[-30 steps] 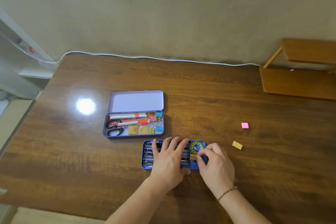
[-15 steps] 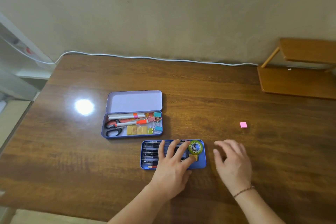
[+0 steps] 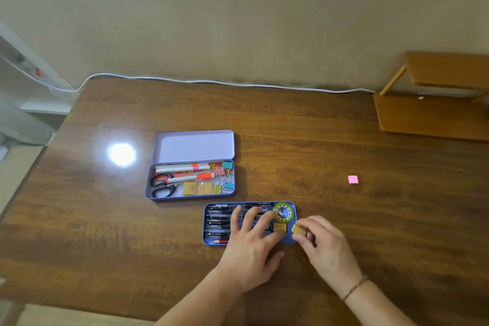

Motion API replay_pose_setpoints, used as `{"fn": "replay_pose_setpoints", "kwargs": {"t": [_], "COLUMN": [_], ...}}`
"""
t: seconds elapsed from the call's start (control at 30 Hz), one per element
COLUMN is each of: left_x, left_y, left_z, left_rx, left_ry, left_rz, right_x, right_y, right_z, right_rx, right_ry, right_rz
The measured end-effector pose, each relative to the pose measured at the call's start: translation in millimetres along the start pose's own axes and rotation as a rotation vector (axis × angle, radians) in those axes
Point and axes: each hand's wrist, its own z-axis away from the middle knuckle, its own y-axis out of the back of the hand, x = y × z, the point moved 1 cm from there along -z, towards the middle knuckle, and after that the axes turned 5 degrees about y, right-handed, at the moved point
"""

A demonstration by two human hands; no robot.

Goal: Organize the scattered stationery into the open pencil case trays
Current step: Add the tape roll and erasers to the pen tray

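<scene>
Two hands over brown table (image 3: 317, 145): left (image 3: 251, 243) spread, right (image 3: 321, 242) pinching eraser (image 3: 299, 230).

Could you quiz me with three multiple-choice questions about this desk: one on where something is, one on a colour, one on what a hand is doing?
1. Where do the scissors lie?
A. In the far tray with the raised lid
B. Loose on the table
C. On the wooden shelf

2. What colour is the small square alone on the table?
A. Green
B. Pink
C. Black

3. What is the right hand doing?
A. Lying flat and empty
B. Gripping the scissors
C. Pinching a tan eraser by the near tray

Answers: 1 A, their black handles sit at that tray's left end. 2 B, it is plainly bright pink. 3 C, the fingertips pinch the tan block.
</scene>
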Motion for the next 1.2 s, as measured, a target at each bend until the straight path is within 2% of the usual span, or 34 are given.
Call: {"fn": "replay_pose_setpoints", "kwargs": {"t": [0.07,0.17,0.33,0.53,0.97,1.2], "left_x": [-0.5,-0.8,-1.5,-0.8,-2.0,-0.1], "left_y": [-0.5,-1.2,-2.6,-1.4,-2.1,-3.0], "left_z": [-0.1,0.0,0.2,0.3,0.3,0.8], "left_rx": [-0.019,-0.026,-0.022,0.041,0.010,0.005], "left_ry": [0.003,0.001,-0.003,-0.015,-0.062,-0.075], "left_rz": [0.001,0.023,0.027,0.054,-0.019,-0.009], "right_x": [-5.5,-5.9,-4.1,-4.0,-11.5,-13.9], "right_y": [-7.7,-15.0,-11.4,-9.4,-19.0,-8.8], "right_z": [-1.4,-1.7,-9.6,-9.8,-6.4,-11.4], "right_rx": [-0.006,0.003,0.010,-0.087,-0.064,-0.198], "right_ry": [-0.065,-0.043,-0.151,-0.152,-0.154,-0.118], "right_rz": [0.052,0.121,0.072,0.128,0.240,0.234]}}
